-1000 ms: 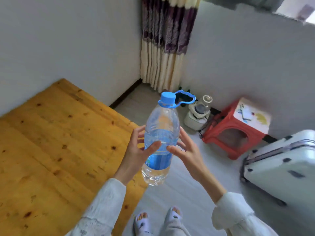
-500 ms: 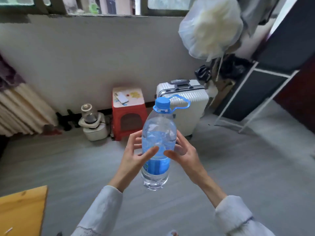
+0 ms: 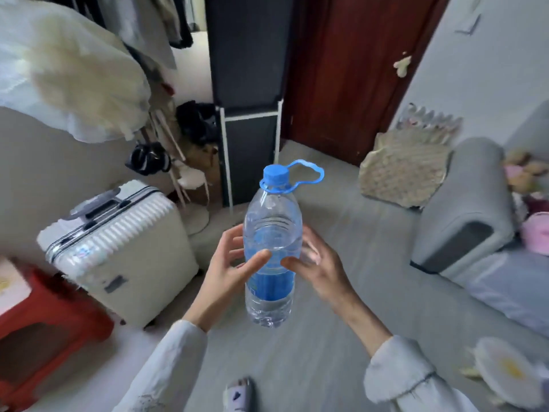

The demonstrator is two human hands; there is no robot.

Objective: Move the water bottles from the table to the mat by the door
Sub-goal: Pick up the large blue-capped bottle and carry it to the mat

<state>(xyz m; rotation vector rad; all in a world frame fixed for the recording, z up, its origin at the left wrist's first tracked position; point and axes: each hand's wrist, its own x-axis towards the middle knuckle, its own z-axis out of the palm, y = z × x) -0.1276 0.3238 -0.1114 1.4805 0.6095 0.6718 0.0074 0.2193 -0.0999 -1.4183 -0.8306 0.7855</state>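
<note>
A large clear water bottle [image 3: 271, 233] with a blue cap, blue carry loop and blue label is held upright in front of me, above the grey floor. My left hand [image 3: 228, 272] presses its left side, thumb across the front. My right hand [image 3: 318, 267] presses its right side. A beige patterned mat [image 3: 401, 171] lies on the floor by the dark red door [image 3: 350, 69], ahead and to the right.
A white ribbed suitcase [image 3: 118, 251] stands to the left, a red stool [image 3: 38, 319] at the far left. A dark fabric wardrobe [image 3: 249, 84] stands beside the door. A grey sofa [image 3: 475, 221] fills the right side. Clothes hang at the upper left.
The view has swung right: the wooden table and curtain are gone, and the door, mat and sofa now show. Both hands hold the bottle the same way.
</note>
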